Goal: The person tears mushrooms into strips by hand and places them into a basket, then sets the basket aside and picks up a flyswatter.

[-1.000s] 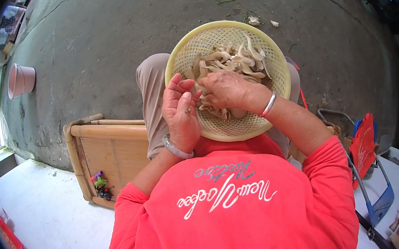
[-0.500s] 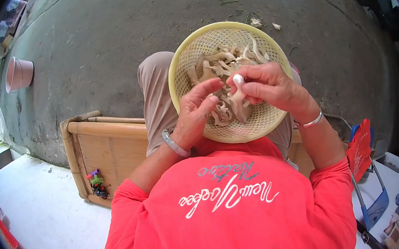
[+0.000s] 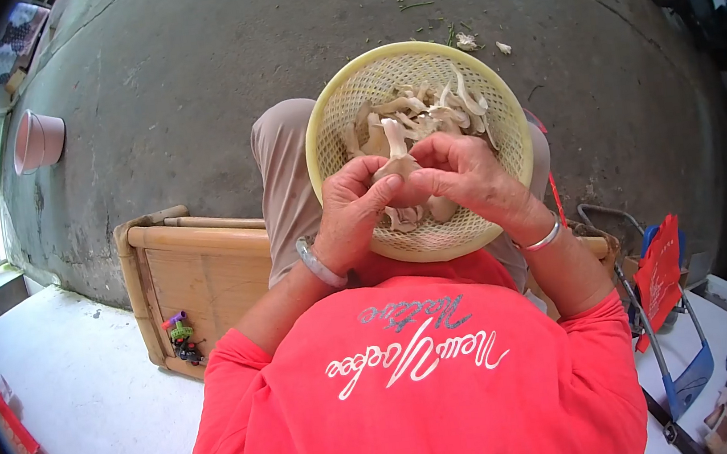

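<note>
Head view: a pale beige mushroom with a thick white stem (image 3: 395, 140) is held above the near part of a round, cream-yellow plastic mesh basket (image 3: 408, 47), its stem pointed away from the body. Its cap is pinched from one side by the left hand (image 3: 351, 212) and from the other by the right hand (image 3: 477, 183), each grip narrow, thumb against fingers — presumably so that the soft cap is steadied at both edges without being crushed.

Beyond the fingers, a heap of loose, torn-looking grey-beige mushroom pieces (image 3: 449, 116) is contained by the basket. The basket is rested on a lap in beige trousers (image 3: 283, 151), probably so that both hands can be left free and any fragments caught. Beside the legs, a light-brown bamboo-framed wooden bench (image 3: 207, 267) is seen — a small multicoloured plastic toy (image 3: 183, 337) lies near its end.
</note>
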Tool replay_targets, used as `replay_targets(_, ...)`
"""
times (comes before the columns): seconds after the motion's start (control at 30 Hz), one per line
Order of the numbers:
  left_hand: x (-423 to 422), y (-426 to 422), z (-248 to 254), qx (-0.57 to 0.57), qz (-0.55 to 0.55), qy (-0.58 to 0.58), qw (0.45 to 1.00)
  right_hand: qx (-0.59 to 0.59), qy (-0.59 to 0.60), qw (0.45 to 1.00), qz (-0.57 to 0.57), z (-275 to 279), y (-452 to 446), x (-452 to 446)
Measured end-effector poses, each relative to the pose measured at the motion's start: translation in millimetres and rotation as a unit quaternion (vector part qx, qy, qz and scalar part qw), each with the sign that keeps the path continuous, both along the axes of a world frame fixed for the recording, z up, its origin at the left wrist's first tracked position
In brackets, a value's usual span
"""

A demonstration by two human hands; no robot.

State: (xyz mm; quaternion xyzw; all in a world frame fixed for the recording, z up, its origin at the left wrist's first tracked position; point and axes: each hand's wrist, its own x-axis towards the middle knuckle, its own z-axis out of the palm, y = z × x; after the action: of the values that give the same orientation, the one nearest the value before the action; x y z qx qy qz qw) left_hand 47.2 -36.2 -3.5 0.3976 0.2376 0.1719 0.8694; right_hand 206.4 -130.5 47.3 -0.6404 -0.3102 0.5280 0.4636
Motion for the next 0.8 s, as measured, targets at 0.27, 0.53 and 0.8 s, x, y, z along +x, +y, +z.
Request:
replay_targets(0.27,-1,1,-9,0.084,-0.058,0.048,0.994,0.045,-0.255,0.963,0.075,-4,0,-5)
replay_targets(0.53,-3,9,2,-0.054,-0.09,0.017,0.994,0.133,-0.456,0.878,0.058,-20,1,7)
replay_targets(0.8,-12,15,-3,-0.123,-0.127,-0.083,0.981,0.028,-0.58,0.814,0.006,-12,-6,56)
